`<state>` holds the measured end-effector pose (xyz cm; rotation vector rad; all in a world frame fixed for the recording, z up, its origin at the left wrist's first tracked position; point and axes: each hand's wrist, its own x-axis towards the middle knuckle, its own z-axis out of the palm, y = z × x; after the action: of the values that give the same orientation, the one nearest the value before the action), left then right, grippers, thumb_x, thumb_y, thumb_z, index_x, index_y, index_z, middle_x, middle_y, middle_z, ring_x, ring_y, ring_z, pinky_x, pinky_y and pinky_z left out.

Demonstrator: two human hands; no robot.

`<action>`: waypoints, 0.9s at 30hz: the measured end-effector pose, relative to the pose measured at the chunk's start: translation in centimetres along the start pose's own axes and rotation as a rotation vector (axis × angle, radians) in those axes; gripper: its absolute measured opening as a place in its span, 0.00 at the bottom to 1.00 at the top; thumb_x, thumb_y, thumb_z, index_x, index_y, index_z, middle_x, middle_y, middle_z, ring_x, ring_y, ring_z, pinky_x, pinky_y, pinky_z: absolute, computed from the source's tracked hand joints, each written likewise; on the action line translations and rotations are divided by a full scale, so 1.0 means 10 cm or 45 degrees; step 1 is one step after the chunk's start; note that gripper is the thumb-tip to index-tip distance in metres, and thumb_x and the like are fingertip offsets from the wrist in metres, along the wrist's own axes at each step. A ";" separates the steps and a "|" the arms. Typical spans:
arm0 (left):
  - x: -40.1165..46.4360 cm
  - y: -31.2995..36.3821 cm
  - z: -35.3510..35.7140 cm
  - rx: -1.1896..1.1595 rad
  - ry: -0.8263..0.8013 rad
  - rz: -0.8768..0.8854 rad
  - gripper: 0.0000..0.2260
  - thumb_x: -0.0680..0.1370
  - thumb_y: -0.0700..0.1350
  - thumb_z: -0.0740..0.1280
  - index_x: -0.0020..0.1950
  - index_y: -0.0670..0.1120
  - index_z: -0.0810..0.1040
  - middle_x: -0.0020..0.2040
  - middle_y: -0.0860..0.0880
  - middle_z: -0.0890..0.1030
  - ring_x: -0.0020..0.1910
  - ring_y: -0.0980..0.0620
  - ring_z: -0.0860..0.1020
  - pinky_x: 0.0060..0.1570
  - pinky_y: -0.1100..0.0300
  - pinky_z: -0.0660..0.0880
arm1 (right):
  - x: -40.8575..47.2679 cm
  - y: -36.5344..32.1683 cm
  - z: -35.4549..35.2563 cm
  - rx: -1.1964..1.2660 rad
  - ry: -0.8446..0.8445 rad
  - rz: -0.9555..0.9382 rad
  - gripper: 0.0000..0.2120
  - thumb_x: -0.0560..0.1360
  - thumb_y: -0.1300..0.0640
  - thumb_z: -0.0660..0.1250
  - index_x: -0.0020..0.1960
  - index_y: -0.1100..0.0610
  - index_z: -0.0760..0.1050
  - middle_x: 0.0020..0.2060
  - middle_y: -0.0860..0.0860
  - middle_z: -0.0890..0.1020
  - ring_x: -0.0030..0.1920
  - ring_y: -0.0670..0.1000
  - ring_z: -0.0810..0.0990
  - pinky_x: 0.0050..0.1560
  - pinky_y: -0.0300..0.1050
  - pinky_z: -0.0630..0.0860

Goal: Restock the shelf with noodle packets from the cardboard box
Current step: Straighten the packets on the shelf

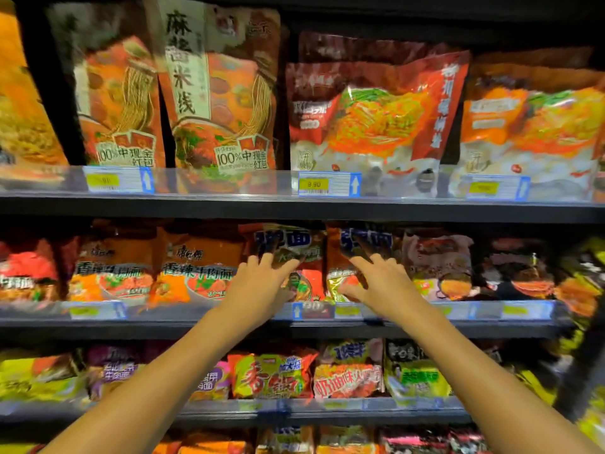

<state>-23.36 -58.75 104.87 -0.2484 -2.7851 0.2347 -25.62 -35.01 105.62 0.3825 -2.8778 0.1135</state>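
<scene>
Both arms reach up to the middle shelf (294,326) of a stocked store rack. The left hand (258,283) lies with its fingers (266,258) spread and nearly straight against the front of a dark-topped noodle packet (288,257) standing at the shelf's front edge. The right hand (383,283) mirrors it, fingers (376,258) fanned and pressing on the neighbouring noodle packet of the same design (360,244), thumb (348,291) low near the price rail (314,311). Neither hand curls round its packet; they only touch the faces. The two packets stand upright side by side, touching, between orange beef-noodle packets (193,267) to the left and pinkish packets (435,260) to the right.
</scene>
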 end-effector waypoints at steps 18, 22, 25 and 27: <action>-1.27 -1.36 0.31 -0.118 0.237 -0.168 0.27 0.80 0.64 0.52 0.76 0.56 0.65 0.79 0.52 0.59 0.79 0.46 0.54 0.74 0.47 0.60 | -0.23 -0.91 0.46 0.283 0.443 -0.618 0.29 0.78 0.36 0.56 0.77 0.43 0.61 0.78 0.46 0.62 0.79 0.56 0.58 0.75 0.58 0.65; -1.49 -1.98 0.36 -0.064 0.198 -0.250 0.28 0.79 0.65 0.50 0.77 0.56 0.64 0.79 0.48 0.60 0.78 0.41 0.56 0.74 0.43 0.62 | -0.09 -1.63 0.58 0.324 0.299 -0.634 0.31 0.79 0.38 0.61 0.79 0.41 0.56 0.80 0.43 0.53 0.81 0.53 0.49 0.77 0.58 0.61; -1.48 -2.34 0.40 -0.077 0.174 -0.199 0.29 0.79 0.66 0.48 0.77 0.56 0.64 0.80 0.47 0.59 0.78 0.39 0.56 0.74 0.41 0.61 | 0.05 -2.20 0.57 0.298 0.204 -0.543 0.32 0.80 0.37 0.59 0.80 0.38 0.51 0.80 0.46 0.50 0.80 0.59 0.49 0.76 0.61 0.58; -1.41 -2.50 0.44 -0.099 0.157 -0.157 0.30 0.80 0.67 0.45 0.78 0.57 0.62 0.80 0.45 0.59 0.77 0.36 0.56 0.74 0.39 0.60 | 0.14 -2.50 0.58 0.230 0.145 -0.423 0.33 0.78 0.30 0.48 0.80 0.37 0.46 0.80 0.49 0.50 0.78 0.63 0.51 0.76 0.62 0.57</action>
<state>-15.34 -86.46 101.10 -0.1048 -2.6782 0.0784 -21.51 -60.04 101.50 0.8510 -2.6564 0.3249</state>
